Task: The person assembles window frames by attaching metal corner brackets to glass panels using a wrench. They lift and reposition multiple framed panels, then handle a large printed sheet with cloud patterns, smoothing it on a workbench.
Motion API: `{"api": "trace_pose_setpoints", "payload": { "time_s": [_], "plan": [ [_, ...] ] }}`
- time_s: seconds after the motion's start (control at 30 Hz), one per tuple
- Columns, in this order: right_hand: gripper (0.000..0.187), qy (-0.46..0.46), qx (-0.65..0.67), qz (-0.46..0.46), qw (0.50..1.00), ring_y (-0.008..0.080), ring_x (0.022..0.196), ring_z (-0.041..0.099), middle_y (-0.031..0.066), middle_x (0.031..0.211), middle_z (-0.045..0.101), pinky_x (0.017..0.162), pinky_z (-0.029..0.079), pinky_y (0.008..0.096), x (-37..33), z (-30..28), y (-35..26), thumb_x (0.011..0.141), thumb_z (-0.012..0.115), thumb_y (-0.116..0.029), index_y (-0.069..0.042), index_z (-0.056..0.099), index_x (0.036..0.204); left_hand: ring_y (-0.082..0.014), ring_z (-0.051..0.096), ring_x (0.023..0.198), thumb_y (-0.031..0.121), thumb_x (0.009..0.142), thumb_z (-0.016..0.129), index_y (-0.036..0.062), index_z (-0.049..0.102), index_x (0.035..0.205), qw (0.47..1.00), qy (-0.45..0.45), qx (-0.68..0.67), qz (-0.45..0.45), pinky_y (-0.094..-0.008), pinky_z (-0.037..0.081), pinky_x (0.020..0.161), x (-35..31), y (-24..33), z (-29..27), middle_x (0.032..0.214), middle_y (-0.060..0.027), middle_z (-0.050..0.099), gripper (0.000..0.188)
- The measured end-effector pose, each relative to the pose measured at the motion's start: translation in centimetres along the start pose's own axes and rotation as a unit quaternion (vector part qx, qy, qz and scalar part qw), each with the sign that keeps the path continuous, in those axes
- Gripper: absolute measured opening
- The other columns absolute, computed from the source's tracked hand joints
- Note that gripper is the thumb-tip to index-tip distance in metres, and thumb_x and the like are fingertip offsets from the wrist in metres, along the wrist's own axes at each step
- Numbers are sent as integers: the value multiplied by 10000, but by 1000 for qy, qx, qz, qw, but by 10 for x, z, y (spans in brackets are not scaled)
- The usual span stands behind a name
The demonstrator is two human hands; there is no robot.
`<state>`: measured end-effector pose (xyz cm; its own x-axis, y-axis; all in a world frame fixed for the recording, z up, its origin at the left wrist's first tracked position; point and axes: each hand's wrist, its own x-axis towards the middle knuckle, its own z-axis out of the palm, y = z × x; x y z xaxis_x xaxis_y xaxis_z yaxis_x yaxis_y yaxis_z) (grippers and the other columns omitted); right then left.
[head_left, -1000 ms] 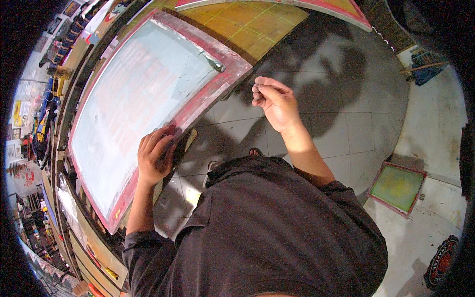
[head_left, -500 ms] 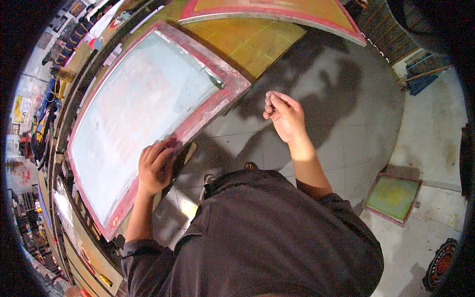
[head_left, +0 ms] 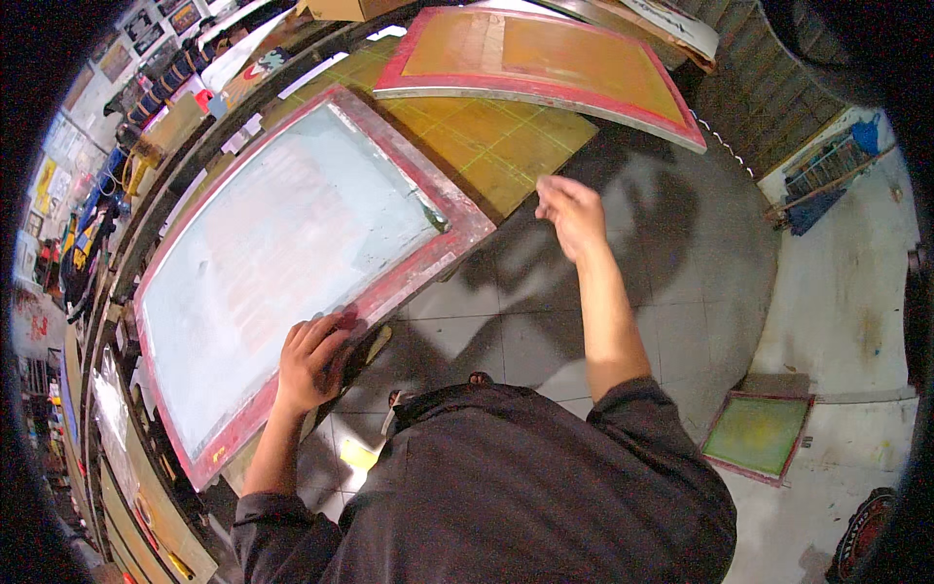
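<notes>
A large screen printing frame (head_left: 387, 300) with a worn red border and pale blue-white mesh (head_left: 243, 273) lies tilted on the bench at my left. My left hand (head_left: 313, 360) grips its near edge, fingers over the border; the thumb's side is in shadow. My right hand (head_left: 574, 219) is raised over the floor, apart from the frame's right corner. Its fingers are drawn together and slightly blurred; whatever they may hold is too small or hidden to make out.
Behind the frame lies a yellow-brown board (head_left: 486, 136) with light grid lines. A second red-bordered screen (head_left: 545, 58) rests above it. A small green-yellow screen (head_left: 759, 433) leans low at the right. Tools and bottles crowd the left. Grey floor tiles (head_left: 545, 336) show below my right hand.
The view has shifted, showing more of the far screen. My right hand has turned and its curled fingers now reach farther forward. My left hand stays on the frame's edge.
</notes>
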<state>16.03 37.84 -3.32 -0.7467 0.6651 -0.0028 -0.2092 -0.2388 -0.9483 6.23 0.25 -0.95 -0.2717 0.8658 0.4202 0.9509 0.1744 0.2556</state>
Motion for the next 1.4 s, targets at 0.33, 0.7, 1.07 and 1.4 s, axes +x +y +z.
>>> {"api": "trace_pose_setpoints", "payload": {
  "time_s": [0.33, 0.7, 1.07, 1.4],
  "plan": [
    [158, -47, -254, -15, 966, 111, 560, 528, 65, 740, 603, 491, 448, 237, 107, 41, 21, 754, 634, -63, 46, 594, 861, -287, 538, 880, 57, 644, 603, 63, 544, 937, 1000, 0, 11, -4, -368, 411, 749, -1, 1, -3, 1050, -113, 547, 299],
    [183, -50, -204, -16, 978, 86, 525, 497, 52, 692, 593, 466, 422, 222, 117, 44, 33, 795, 608, -113, 23, 612, 917, -290, 532, 901, 58, 647, 601, 53, 535, 942, 1000, 8, 16, -1, -379, 414, 757, -5, -2, 2, 1036, -120, 542, 302],
    [222, 5, -143, -233, 962, 90, 586, 546, 76, 749, 620, 510, 427, 211, 109, 45, 57, 822, 568, -88, 34, 575, 1006, -289, 534, 907, 57, 668, 598, 52, 530, 931, 1000, 4, 25, -5, -383, 417, 754, -2, 0, 1, 1032, -116, 547, 272],
    [254, 52, -300, -179, 936, 184, 773, 606, 146, 937, 618, 682, 462, 276, 104, 49, 42, 836, 552, -204, 35, 615, 896, -284, 543, 882, 57, 660, 616, 55, 535, 920, 1000, 21, 20, -5, -372, 420, 736, -4, 0, 1, 1009, -111, 556, 272]
  ]
}}
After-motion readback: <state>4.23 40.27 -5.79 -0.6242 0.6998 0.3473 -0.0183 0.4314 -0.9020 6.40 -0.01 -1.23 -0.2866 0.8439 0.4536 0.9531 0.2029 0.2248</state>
